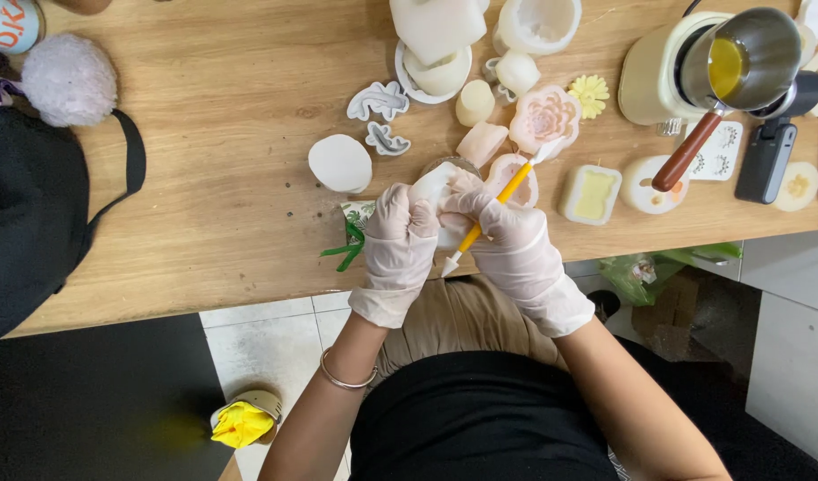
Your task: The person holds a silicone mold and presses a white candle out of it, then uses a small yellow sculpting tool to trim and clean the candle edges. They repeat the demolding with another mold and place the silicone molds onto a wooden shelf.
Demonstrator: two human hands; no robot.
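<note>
Both my hands wear thin white gloves at the wooden table's [231, 205] front edge. My left hand [398, 245] grips a small white wax or silicone piece [437, 189] held between the two hands. My right hand [516, 245] holds a yellow sculpting tool [496, 207] with white tips, slanted across the piece; it also touches the piece. A metal bangle sits on my left wrist.
White moulds and wax shapes lie behind my hands: a round disc [339, 163], a pink flower mould [544, 118], a yellow flower [589, 93]. A melting pot [738, 58] with yellow liquid stands at right. A black bag [30, 214] with a pompom lies left.
</note>
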